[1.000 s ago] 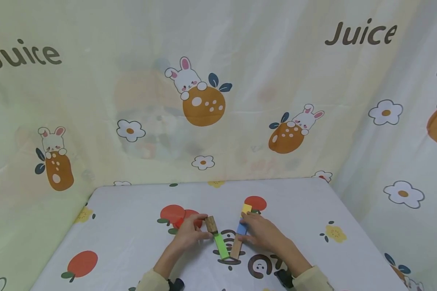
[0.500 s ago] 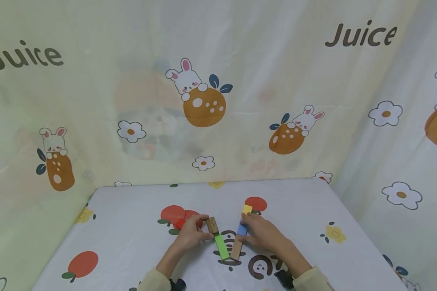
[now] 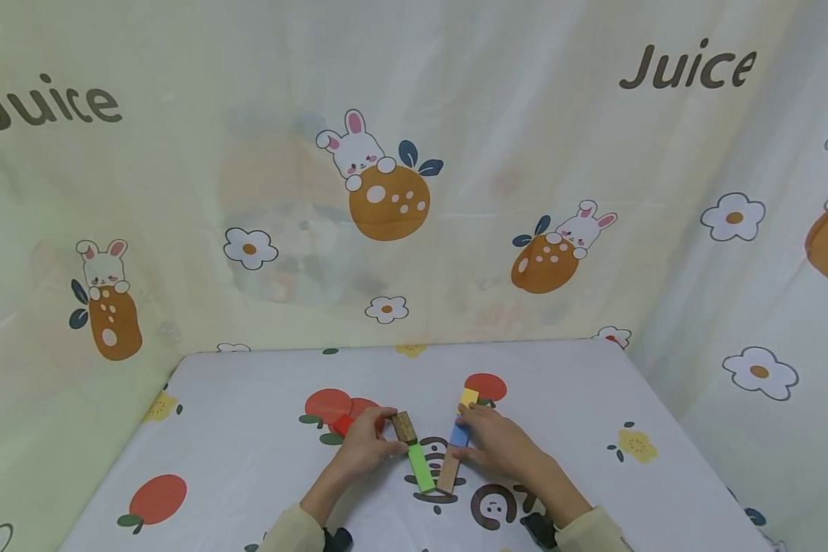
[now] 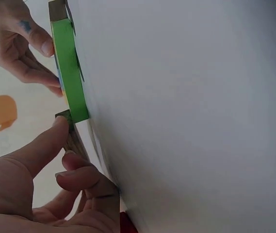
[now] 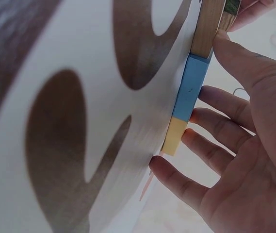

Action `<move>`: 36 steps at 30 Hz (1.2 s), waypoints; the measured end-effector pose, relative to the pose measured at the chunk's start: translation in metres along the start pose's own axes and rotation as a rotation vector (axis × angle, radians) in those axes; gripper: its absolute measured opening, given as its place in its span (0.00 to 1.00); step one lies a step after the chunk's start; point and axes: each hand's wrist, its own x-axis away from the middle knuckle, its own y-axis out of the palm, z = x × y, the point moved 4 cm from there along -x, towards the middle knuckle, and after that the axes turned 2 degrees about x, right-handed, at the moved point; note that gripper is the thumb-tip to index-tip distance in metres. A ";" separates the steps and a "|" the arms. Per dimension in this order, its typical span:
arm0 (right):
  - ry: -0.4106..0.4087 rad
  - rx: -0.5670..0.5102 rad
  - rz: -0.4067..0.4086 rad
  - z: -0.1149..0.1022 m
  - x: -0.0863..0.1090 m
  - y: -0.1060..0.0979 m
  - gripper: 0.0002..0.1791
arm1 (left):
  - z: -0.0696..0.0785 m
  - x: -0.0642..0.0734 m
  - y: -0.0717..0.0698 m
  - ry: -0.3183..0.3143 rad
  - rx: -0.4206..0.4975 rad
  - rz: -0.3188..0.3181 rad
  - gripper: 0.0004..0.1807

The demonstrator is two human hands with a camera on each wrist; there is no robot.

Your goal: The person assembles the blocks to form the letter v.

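While the left hand (image 3: 364, 448) reaches forward and inward from its side, its thumb and index finger pinch the dark brown block (image 3: 404, 428), one at the near end and one by the far end. The right hand (image 3: 500, 441) slants in from the other side with its fingers relaxed and spread, thumb and fingertips set along the outer side of a row of blocks. Its thumb is by the tan block (image 3: 448, 469), the fingers beside the blue block (image 5: 191, 90) and the yellow block (image 3: 469, 396) beyond it.

Just past the left thumb, the green block (image 3: 422, 468) runs on from the dark brown one toward the person. The two rows form a narrow V, their near ends close together; whether these touch is hard to tell. A red block (image 3: 343, 425) lies partly hidden behind the left hand. All rest on a white printed tablecloth (image 3: 248, 429), between pale sleeves (image 3: 293, 530).
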 end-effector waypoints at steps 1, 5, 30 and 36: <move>0.000 0.000 0.000 0.000 0.000 0.000 0.36 | 0.000 0.000 0.000 0.001 0.001 0.001 0.34; 0.000 -0.003 -0.001 0.000 0.000 -0.001 0.35 | -0.001 -0.002 0.002 0.000 -0.001 0.000 0.34; 0.003 -0.012 -0.007 -0.002 0.001 -0.004 0.35 | -0.002 -0.005 0.005 0.019 -0.027 -0.012 0.33; 0.004 -0.010 -0.006 -0.001 0.001 -0.003 0.34 | 0.000 -0.003 0.006 0.018 -0.036 -0.016 0.33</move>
